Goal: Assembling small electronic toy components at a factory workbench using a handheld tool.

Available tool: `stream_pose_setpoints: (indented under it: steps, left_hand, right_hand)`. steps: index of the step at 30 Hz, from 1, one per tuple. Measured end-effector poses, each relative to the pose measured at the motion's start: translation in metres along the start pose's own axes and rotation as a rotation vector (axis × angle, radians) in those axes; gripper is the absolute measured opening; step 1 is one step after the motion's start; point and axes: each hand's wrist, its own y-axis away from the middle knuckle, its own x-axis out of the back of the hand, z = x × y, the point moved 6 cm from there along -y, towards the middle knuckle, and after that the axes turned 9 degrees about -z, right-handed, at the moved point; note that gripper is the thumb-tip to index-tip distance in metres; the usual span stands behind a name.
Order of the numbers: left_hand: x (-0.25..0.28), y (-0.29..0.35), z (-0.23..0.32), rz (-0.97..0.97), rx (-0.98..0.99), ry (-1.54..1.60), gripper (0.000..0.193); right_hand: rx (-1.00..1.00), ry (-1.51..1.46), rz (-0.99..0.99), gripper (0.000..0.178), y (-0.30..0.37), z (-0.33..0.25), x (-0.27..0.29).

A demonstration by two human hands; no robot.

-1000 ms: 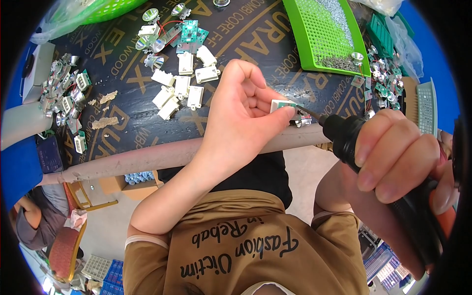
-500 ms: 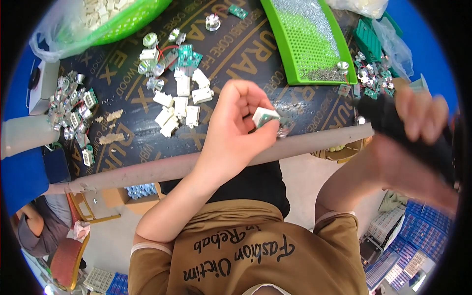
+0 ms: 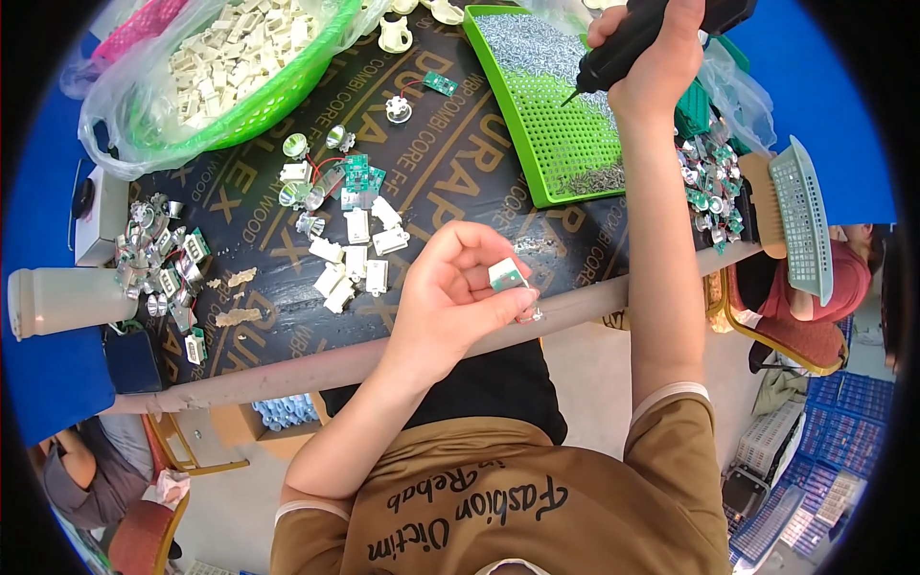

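Note:
Above the front edge of the table, my left hand (image 3: 443,305) pinches a small white plastic housing (image 3: 504,274) with a green circuit board on it. A shiny bit shows below the thumb, partly hidden. My right hand (image 3: 663,75) is wrapped round a black electric screwdriver (image 3: 618,59) at the far right. Its thin tip points down over the green perforated tray (image 3: 527,161), which holds many small screws. Loose white housings (image 3: 356,261) lie left of my left hand. Beyond them are green circuit boards (image 3: 358,172) wired to silvery reflectors (image 3: 295,146).
A green basket (image 3: 278,113) full of white parts stands at the back left. Piles of wired reflectors lie at the left (image 3: 153,244) and right (image 3: 707,187). A translucent jar (image 3: 72,302) lies at the left edge. Other people sit at both sides.
My right hand has swung the screwdriver from the right side up and leftward over the screw tray. My left hand still holds the housing, slightly lower in view. The view has shifted.

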Motion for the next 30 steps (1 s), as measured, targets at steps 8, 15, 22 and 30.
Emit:
stream_pose_setpoints:
  steps: [8,15,22,30]
  left_hand:
    - [0.005,-0.002,-0.003,0.076,0.082,-0.031,0.042]
    - [0.006,-0.002,-0.004,0.116,0.054,-0.012,0.033]
    - [0.005,0.0,-0.006,0.069,0.168,0.015,0.029]
    - [0.002,-0.003,-0.01,0.046,0.18,0.012,0.032]
  right_hand:
    - [0.234,1.151,0.093,0.049,0.005,-0.021,0.01]
    - [0.247,1.112,0.147,0.048,0.005,-0.021,0.013]
    - [0.092,0.5,0.122,0.048,0.006,-0.012,0.014]
    - [0.008,0.797,-0.023,0.076,0.011,-0.061,-0.008]
